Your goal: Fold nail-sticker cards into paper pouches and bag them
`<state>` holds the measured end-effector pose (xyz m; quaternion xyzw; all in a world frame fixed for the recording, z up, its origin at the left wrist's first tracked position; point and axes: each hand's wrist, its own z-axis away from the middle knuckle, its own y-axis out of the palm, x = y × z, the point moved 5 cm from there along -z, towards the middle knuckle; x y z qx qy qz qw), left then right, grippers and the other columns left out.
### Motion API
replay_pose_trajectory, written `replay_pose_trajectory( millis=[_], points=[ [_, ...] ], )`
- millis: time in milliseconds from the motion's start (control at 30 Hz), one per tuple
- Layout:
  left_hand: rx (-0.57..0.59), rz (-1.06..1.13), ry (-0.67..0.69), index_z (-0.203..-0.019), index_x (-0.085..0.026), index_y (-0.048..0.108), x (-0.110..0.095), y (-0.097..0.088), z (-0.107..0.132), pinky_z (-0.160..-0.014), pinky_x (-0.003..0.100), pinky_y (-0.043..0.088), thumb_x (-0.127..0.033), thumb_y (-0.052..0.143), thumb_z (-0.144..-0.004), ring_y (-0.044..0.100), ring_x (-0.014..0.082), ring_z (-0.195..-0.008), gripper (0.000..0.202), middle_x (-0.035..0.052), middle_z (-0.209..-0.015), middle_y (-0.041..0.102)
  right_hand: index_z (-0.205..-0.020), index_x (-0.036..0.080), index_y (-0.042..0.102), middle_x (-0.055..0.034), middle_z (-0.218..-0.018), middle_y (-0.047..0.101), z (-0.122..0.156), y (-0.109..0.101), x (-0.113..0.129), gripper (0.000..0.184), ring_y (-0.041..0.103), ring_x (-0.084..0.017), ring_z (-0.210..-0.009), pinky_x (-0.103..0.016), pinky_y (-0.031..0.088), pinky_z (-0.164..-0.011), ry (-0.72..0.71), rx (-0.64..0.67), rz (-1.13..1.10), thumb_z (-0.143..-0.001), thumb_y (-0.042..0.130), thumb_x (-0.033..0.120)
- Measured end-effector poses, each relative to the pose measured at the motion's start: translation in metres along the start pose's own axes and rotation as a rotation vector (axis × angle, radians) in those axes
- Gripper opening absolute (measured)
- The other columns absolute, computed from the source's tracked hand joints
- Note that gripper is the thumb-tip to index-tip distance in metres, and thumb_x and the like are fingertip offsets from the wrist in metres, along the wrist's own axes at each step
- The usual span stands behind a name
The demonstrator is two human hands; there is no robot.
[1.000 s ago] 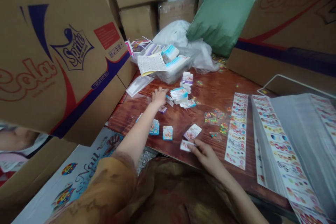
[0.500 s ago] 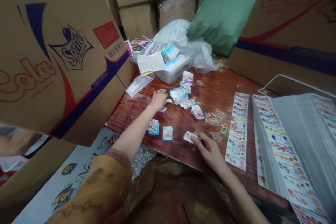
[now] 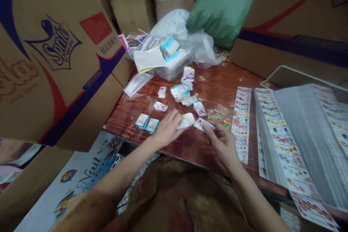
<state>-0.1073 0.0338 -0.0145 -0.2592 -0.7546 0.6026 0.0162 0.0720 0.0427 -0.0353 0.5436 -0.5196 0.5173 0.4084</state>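
My left hand (image 3: 167, 129) is near the front edge of the brown wooden table (image 3: 174, 145), its fingers closed on a small blue and white box (image 3: 186, 120). My right hand (image 3: 223, 141) is just to its right and pinches a small printed card (image 3: 202, 123) at one end. The two hands are close together. Left of my left hand lie two small blue packets (image 3: 147, 122) flat on the table. Several more small packets and cards (image 3: 181, 92) are scattered further back.
A long strip of nail stickers (image 3: 240, 123) lies to the right, beside a big stack of sticker sheets (image 3: 296, 145). A clear tub of packets (image 3: 170, 67), white bags and a green sack (image 3: 221, 7) stand at the back. Large cardboard boxes (image 3: 54, 61) crowd left and right.
My left hand has drawn back from the far packets to the table's front, now with a small box in it. My right hand lifted its card and moved toward the left hand.
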Motion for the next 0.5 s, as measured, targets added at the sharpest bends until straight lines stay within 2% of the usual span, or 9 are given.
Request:
replay_pose_trajectory(
  millis=[133, 200, 267, 333, 367, 433, 500],
  points=[
    [-0.032, 0.115, -0.007, -0.090, -0.019, 0.042, -0.028, 0.018, 0.011, -0.076, 0.034, 0.046, -0.033, 0.049, -0.090, 0.054, 0.0215, -0.087, 0.015, 0.0069, -0.093, 0.051, -0.096, 0.019, 0.063, -0.0028, -0.076, 0.067, 0.004, -0.008, 0.007, 0.028, 0.060, -0.017, -0.066, -0.026, 0.045, -0.060, -0.103, 0.017, 0.253, -0.089, 0.052, 0.043],
    [-0.032, 0.164, -0.007, -0.100, -0.018, 0.042, -0.037, 0.025, 0.015, -0.081, 0.036, 0.046, -0.026, 0.050, -0.088, 0.055, 0.0234, -0.094, 0.016, 0.0088, -0.099, 0.052, -0.096, 0.020, 0.064, -0.0043, -0.082, 0.069, 0.007, -0.014, 0.006, 0.027, 0.064, -0.019, -0.073, -0.028, 0.046, -0.066, -0.118, 0.121, 0.368, -0.090, 0.049, 0.042],
    [-0.019, 0.203, -0.026, -0.116, -0.018, 0.039, -0.045, 0.031, 0.018, -0.088, 0.038, 0.046, -0.021, 0.051, -0.086, 0.054, 0.0256, -0.103, 0.033, 0.0114, -0.110, 0.052, -0.094, 0.021, 0.064, -0.0044, -0.083, 0.071, 0.013, -0.019, 0.004, 0.027, 0.066, -0.020, -0.076, -0.029, 0.047, -0.068, -0.116, 0.280, 0.449, -0.092, 0.046, 0.041],
    [0.043, 0.197, -0.065, -0.128, -0.018, 0.032, -0.052, 0.038, 0.022, -0.092, 0.040, 0.045, -0.018, 0.050, -0.085, 0.053, 0.0273, -0.109, 0.047, 0.0126, -0.118, 0.050, -0.093, 0.023, 0.065, -0.0043, -0.083, 0.072, 0.019, -0.024, 0.002, 0.028, 0.068, -0.022, -0.076, -0.029, 0.048, -0.067, -0.114, 0.379, 0.510, -0.092, 0.043, 0.040],
    [0.089, 0.176, -0.086, -0.130, -0.019, 0.032, -0.056, 0.042, 0.023, -0.092, 0.041, 0.046, -0.018, 0.050, -0.085, 0.053, 0.0278, -0.109, 0.048, 0.0124, -0.118, 0.050, -0.094, 0.023, 0.065, -0.0046, -0.084, 0.073, 0.022, -0.026, 0.001, 0.028, 0.068, -0.023, -0.077, -0.030, 0.048, -0.067, -0.115, 0.389, 0.541, -0.093, 0.042, 0.039],
    [0.163, 0.137, -0.121, -0.128, -0.020, 0.036, -0.063, 0.049, 0.026, -0.089, 0.041, 0.048, -0.018, 0.048, -0.085, 0.056, 0.0282, -0.104, 0.045, 0.0117, -0.116, 0.051, -0.096, 0.023, 0.065, -0.0060, -0.086, 0.073, 0.026, -0.027, -0.002, 0.028, 0.069, -0.024, -0.077, -0.031, 0.048, -0.065, -0.110, 0.397, 0.598, -0.092, 0.041, 0.038],
    [0.241, 0.084, -0.154, -0.118, -0.020, 0.045, -0.068, 0.056, 0.028, -0.080, 0.040, 0.050, -0.019, 0.046, -0.087, 0.059, 0.0272, -0.093, 0.031, 0.0100, -0.107, 0.053, -0.099, 0.021, 0.064, -0.0083, -0.090, 0.074, 0.030, -0.026, -0.007, 0.030, 0.070, -0.027, -0.078, -0.032, 0.048, -0.063, -0.103, 0.358, 0.653, -0.092, 0.040, 0.037]
  ],
)
